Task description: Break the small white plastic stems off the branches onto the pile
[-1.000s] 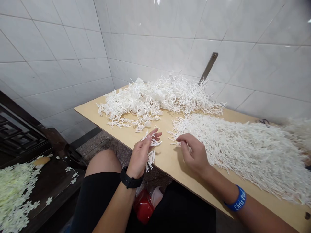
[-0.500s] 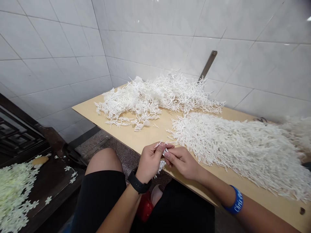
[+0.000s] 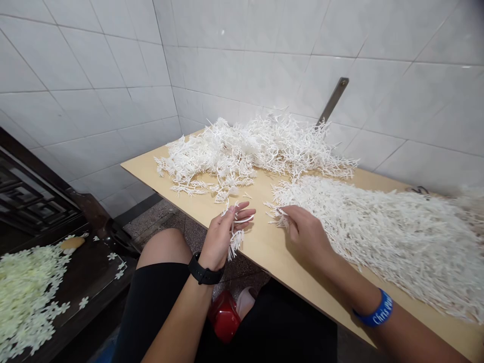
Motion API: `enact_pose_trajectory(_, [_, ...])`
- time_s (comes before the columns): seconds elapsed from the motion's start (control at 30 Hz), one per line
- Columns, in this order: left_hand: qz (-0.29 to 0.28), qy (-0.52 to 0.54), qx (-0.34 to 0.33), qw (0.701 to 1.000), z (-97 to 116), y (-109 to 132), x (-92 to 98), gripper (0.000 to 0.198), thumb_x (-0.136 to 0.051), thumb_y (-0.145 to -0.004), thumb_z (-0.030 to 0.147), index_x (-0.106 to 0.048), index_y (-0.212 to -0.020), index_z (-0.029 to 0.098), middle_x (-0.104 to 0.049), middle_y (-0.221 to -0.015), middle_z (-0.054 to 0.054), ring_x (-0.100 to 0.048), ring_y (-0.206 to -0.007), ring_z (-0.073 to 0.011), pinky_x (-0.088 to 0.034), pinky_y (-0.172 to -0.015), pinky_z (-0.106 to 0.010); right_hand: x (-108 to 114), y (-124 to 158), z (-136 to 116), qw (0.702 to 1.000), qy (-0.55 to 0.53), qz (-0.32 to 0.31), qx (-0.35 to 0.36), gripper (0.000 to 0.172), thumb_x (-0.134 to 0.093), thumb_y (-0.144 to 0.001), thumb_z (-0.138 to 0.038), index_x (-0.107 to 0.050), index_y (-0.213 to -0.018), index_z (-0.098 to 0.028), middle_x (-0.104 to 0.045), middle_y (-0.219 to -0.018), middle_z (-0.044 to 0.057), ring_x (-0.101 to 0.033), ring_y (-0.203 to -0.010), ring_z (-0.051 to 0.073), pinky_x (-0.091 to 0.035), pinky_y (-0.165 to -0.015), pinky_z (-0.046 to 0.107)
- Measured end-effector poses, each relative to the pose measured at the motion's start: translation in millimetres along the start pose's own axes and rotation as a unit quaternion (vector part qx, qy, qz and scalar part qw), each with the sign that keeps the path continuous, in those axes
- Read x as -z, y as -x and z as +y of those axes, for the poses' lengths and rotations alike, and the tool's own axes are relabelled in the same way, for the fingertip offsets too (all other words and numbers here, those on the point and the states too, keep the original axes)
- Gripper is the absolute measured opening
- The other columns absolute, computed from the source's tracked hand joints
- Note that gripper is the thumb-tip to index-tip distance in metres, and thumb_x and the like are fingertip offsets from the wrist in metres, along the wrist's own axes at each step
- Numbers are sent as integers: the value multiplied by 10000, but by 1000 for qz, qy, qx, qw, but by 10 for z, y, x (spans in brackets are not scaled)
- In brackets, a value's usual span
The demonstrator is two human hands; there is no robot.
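Note:
My left hand (image 3: pixel 222 234), over the table's front edge, pinches a white branched plastic sprig (image 3: pixel 236 242) under the thumb. Its fine tips hang below the palm, and my other fingers are stretched out. To the right, my right hand (image 3: pixel 308 232) is at the near left end of a dense heap of white sprigs (image 3: pixel 370 232). Thumb and forefinger are closed on a small white sprig (image 3: pixel 279 212) there; whether it is free of the heap I cannot tell. A looser, tangled pile of white branched pieces (image 3: pixel 249 151) lies farther back on the table.
The wooden tabletop (image 3: pixel 264 247) meets grey tiled walls. A metal bar (image 3: pixel 333 103) leans at the back. To the left, a dark wooden seat (image 3: pixel 81 275) bears pale yellow-green plastic flowers (image 3: pixel 26 297) and a yellowish object (image 3: pixel 73 243). A red object (image 3: pixel 225 316) is below, between my legs.
My hands were together over the table edge. They have parted: the left keeps its sprig and its fingers have opened out, while the right has moved to the edge of the dense heap.

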State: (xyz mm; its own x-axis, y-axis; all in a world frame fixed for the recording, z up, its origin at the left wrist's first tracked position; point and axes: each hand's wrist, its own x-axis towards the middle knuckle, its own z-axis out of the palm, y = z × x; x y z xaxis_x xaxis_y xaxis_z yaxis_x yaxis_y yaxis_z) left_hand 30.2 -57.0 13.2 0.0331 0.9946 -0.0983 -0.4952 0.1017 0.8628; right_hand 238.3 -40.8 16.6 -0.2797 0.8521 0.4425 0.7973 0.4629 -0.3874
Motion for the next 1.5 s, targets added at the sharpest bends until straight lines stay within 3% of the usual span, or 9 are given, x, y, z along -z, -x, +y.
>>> enact_pose_trajectory(0.17, [-20,5,13,1000,4,17,-8,496,-611,-868,517,-689,-1180,138,-728,-1147,-145,-675,-1057,-278,-476,-974,-410,20,-24,100,982,188,12,0,533,-394,-816,-27,-553,-1323,-69,-629,-1269,172,-569,-1064,331,-442,-836,467])
enact_pose_trajectory(0.37, [-41,12,21,999,14,21,-17,499,-559,-905,524,-660,-1238,167,-710,-1195,-132,-646,-1125,-263,-440,-1029,-402,12,-26,47,983,177,49,24,267,-470,-963,-237,-707,-859,-173,-740,-924,91,-608,-835,253,-370,-744,391])
enact_pose_trajectory(0.5, [-53,17,-4,998,-32,30,-43,483,-523,-922,535,-666,-1234,196,-696,-1228,-121,-606,-1190,-266,-431,-1051,-420,42,-16,-93,998,7,62,28,412,-465,-980,-382,-634,-661,-184,-665,-698,76,-555,-688,206,-379,-674,354])
enact_pose_trajectory(0.73, [-71,-56,-91,992,-175,88,-180,488,-420,-959,547,-611,-1311,268,-638,-1331,-77,-551,-1255,-241,-427,-1055,-388,-71,22,-388,884,-385,-261,-49,508,-502,-905,-620,-578,-675,-173,-524,-597,-19,-454,-551,120,-356,-546,253])
enact_pose_trajectory(0.97, [-176,-152,-36,972,-55,80,-102,536,-627,-869,483,-607,-1322,197,-621,-1342,-132,-582,-1223,-287,-465,-998,-359,-125,35,-357,890,-400,-195,-99,543,-483,-905,-637,-471,-592,-193,-446,-539,-29,-402,-520,117,-335,-526,257])
enact_pose_trajectory(1.07, [-199,-210,-21,957,-64,80,-92,479,-606,-886,460,-653,-1259,163,-750,-1053,-121,-686,-1007,-264,-531,-831,-325,-136,49,-361,887,-413,-178,-101,563,-444,-919,-643,-501,-591,-189,-485,-539,-14,-436,-518,123,-368,-538,260])
enact_pose_trajectory(1.17, [-154,-216,-48,963,-135,70,-111,432,-561,-902,490,-738,-1052,125,-717,-646,-56,-705,-747,-217,-530,-749,-304,-140,90,-394,886,-416,-185,-90,555,-422,-945,-607,-517,-597,-185,-510,-532,-8,-479,-524,127,-400,-566,262])
enact_pose_trajectory(1.3, [11,-92,-38,995,-140,-9,-35,459,-614,-826,579,-681,-770,128,-668,-541,-28,-654,-539,-168,-519,-572,-265,-109,163,-439,888,-391,-241,-18,513,-399,-976,-528,-510,-610,-186,-490,-525,-19,-467,-509,119,-387,-538,248])
enact_pose_trajectory(1.5, [24,14,-48,998,62,-70,85,381,-659,-841,477,-706,-952,115,-769,-896,-99,-707,-829,-178,-545,-792,-282,-52,72,-244,980,-151,-128,33,295,-366,-943,-154,-657,-894,-142,-690,-820,91,-613,-746,200,-481,-719,332])
